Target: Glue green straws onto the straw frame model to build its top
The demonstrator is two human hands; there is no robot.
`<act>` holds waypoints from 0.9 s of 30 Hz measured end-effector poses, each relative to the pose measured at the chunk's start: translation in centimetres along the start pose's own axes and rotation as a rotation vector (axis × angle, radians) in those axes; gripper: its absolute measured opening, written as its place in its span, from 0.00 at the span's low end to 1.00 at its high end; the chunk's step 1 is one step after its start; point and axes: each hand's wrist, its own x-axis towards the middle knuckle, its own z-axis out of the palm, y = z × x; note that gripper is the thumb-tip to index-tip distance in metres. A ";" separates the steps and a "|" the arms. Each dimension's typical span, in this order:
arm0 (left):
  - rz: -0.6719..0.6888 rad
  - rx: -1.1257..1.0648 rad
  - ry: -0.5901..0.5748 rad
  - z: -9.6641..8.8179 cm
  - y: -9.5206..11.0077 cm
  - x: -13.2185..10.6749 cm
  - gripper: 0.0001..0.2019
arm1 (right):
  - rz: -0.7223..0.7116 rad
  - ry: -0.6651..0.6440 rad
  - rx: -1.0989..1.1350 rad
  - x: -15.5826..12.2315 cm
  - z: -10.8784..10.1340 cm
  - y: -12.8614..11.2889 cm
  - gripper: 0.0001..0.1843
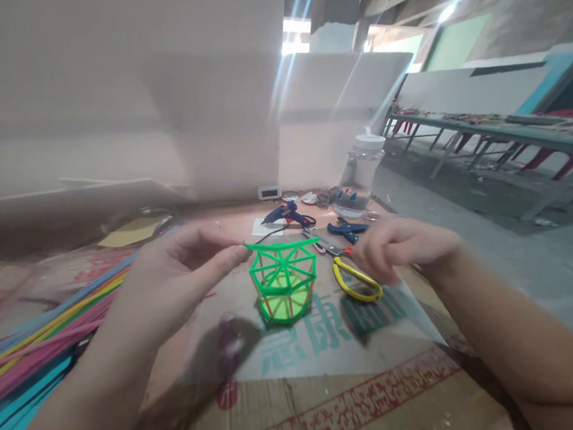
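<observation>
A small basket-like frame of green pipe cleaners [285,285], with brown uprights and a yellow-green base, stands on the sheet in front of me. My left hand [195,263] pinches one end of a straight green pipe cleaner [296,243] that runs level across the far top of the frame. Whether this strip touches the frame, I cannot tell. My right hand [399,245] is closed, fingers curled and slightly blurred, above yellow-handled scissors [361,295]. It covers part of their handles, and what its fingers hold is hidden.
Behind the frame lie a blue glue gun [286,213] and blue pliers [348,228]. A clear bottle with a white lid [360,175] stands at the back right. Bundles of coloured pipe cleaners [51,332] lie at left. A white partition [132,121] rises behind the table.
</observation>
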 end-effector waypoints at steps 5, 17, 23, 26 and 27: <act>0.078 0.115 -0.153 0.8 -0.7 -0.6 0.05 | -0.102 0.643 -0.206 -1.1 2.4 -5.8 0.19; 0.074 0.079 -0.185 3.8 -2.1 -1.4 0.06 | -0.244 0.685 -0.515 3.9 6.9 -3.1 0.06; 0.329 0.453 -0.288 2.9 -2.4 -0.8 0.08 | -0.190 0.711 -0.490 3.5 6.8 -1.6 0.06; 0.489 0.652 -0.311 2.3 -3.0 -0.2 0.10 | -0.175 0.707 -0.528 3.2 6.7 -0.5 0.07; 0.512 0.687 -0.338 2.3 -3.3 -0.1 0.10 | -0.172 0.694 -0.527 3.1 6.7 -0.3 0.07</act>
